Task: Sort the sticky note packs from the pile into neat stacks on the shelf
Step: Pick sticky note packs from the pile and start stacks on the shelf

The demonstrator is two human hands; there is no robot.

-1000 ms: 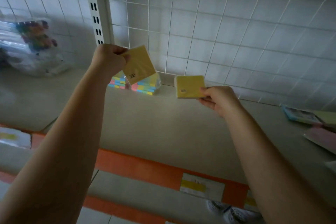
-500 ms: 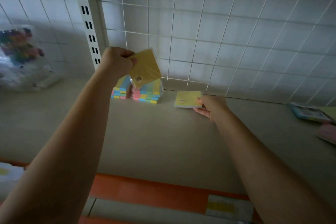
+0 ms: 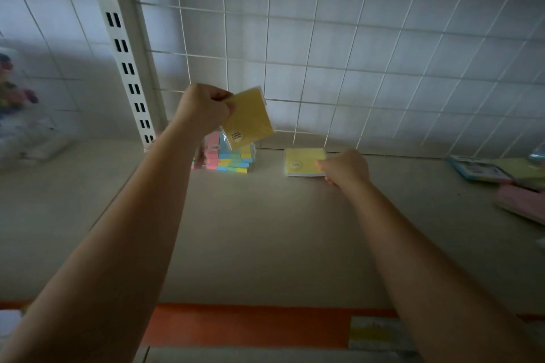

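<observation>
Yellow pack (image 3: 247, 119) pinched aloft in left hand (image 3: 203, 109); right hand (image 3: 346, 166) gripping shelved yellow pad (image 3: 303, 161).

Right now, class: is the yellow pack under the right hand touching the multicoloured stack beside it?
Apart. The head view shows bare shelf between the yellow pack at the right hand and the multicoloured stack.
</observation>
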